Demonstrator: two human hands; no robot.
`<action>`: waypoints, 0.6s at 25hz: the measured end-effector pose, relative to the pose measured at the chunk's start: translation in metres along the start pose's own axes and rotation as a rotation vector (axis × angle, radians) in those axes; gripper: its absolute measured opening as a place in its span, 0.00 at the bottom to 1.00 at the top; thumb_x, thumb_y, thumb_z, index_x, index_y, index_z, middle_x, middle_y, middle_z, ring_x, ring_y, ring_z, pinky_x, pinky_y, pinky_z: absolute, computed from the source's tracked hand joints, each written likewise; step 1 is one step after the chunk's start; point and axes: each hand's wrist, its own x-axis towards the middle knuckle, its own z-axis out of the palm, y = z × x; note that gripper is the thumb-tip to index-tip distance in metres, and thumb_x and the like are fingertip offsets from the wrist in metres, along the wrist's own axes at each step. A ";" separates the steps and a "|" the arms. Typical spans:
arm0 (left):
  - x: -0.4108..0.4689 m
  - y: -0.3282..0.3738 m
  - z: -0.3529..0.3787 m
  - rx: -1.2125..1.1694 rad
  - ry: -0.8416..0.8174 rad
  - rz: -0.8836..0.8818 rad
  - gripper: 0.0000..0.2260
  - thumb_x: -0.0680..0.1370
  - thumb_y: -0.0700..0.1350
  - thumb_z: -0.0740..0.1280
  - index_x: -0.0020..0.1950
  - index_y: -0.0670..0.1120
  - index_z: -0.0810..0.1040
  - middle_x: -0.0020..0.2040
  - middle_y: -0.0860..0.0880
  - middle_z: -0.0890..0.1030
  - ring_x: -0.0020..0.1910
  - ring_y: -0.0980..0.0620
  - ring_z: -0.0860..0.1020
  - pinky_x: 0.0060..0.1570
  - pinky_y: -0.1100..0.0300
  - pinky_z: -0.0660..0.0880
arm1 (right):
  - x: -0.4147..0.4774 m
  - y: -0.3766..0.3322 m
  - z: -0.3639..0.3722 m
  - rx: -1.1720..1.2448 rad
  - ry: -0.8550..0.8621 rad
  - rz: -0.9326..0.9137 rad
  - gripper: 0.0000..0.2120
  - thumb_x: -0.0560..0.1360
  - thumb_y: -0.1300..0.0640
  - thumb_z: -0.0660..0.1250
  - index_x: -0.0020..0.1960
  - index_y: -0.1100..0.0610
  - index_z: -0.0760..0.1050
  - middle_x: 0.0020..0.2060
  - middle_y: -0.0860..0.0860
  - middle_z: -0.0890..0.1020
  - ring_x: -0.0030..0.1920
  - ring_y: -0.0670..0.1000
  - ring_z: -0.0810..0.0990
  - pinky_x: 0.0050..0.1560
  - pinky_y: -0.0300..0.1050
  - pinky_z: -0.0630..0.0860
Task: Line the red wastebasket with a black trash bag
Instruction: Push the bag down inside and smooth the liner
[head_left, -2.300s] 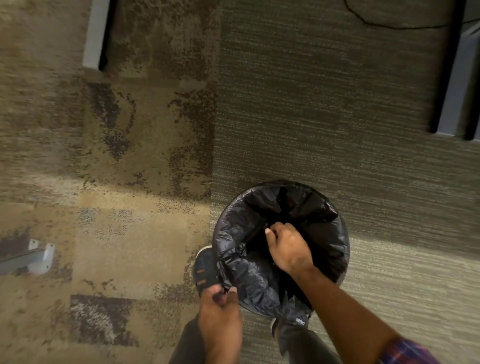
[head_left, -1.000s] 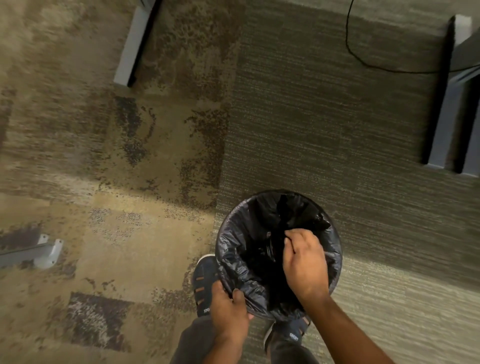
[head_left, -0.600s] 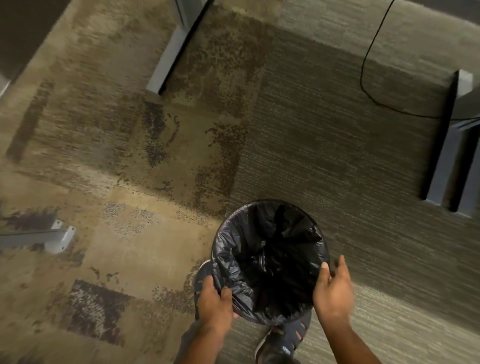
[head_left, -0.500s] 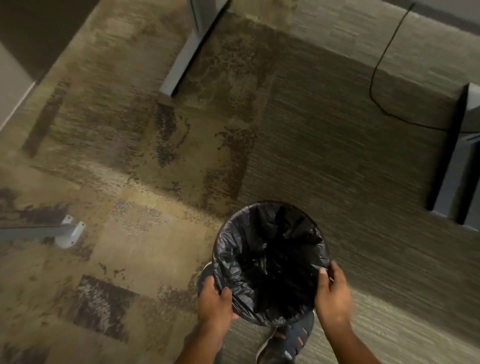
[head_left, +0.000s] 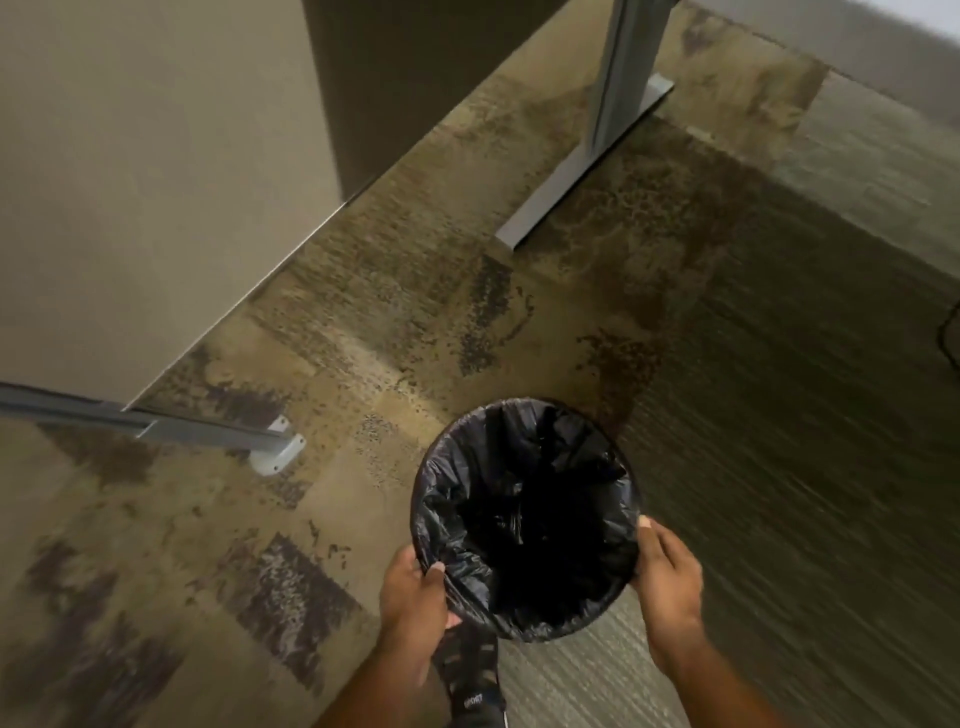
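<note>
A round wastebasket stands on the carpet near my feet, wholly covered by a black trash bag (head_left: 524, 514) folded over its rim, so no red shows. My left hand (head_left: 415, 597) grips the bag-covered rim at its near left, thumb on top. My right hand (head_left: 667, 577) is wrapped around the near right side of the rim, fingers against the outside. The inside of the bag is dark and crumpled.
A beige partition panel (head_left: 156, 182) rises at the left. Grey desk feet lie on the carpet at the left (head_left: 218, 434) and at the top middle (head_left: 576, 171). My dark shoe (head_left: 472, 675) shows beneath the basket. A black cable (head_left: 948, 338) runs at the right edge.
My right hand came out of the bag and took the right side of the rim. The view swung up and left, bringing the partition into sight.
</note>
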 end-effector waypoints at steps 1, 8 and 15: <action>0.012 0.010 -0.008 -0.041 0.000 0.009 0.12 0.87 0.37 0.62 0.54 0.52 0.81 0.55 0.45 0.89 0.52 0.42 0.88 0.43 0.41 0.89 | 0.004 -0.012 0.018 0.001 -0.035 -0.021 0.09 0.85 0.53 0.66 0.53 0.52 0.85 0.55 0.54 0.88 0.61 0.60 0.85 0.68 0.65 0.78; 0.091 0.107 -0.049 -0.155 -0.006 0.083 0.09 0.88 0.36 0.62 0.64 0.43 0.79 0.57 0.43 0.87 0.50 0.41 0.88 0.42 0.44 0.89 | 0.043 -0.086 0.126 -0.094 -0.182 -0.128 0.16 0.84 0.46 0.66 0.60 0.54 0.86 0.57 0.56 0.88 0.62 0.59 0.85 0.69 0.63 0.78; 0.130 0.149 -0.065 -0.145 -0.053 0.063 0.10 0.88 0.37 0.61 0.66 0.45 0.79 0.60 0.45 0.86 0.58 0.39 0.87 0.42 0.46 0.89 | 0.058 -0.108 0.166 -0.031 -0.306 -0.012 0.20 0.85 0.45 0.62 0.71 0.57 0.77 0.64 0.57 0.85 0.64 0.60 0.84 0.69 0.63 0.78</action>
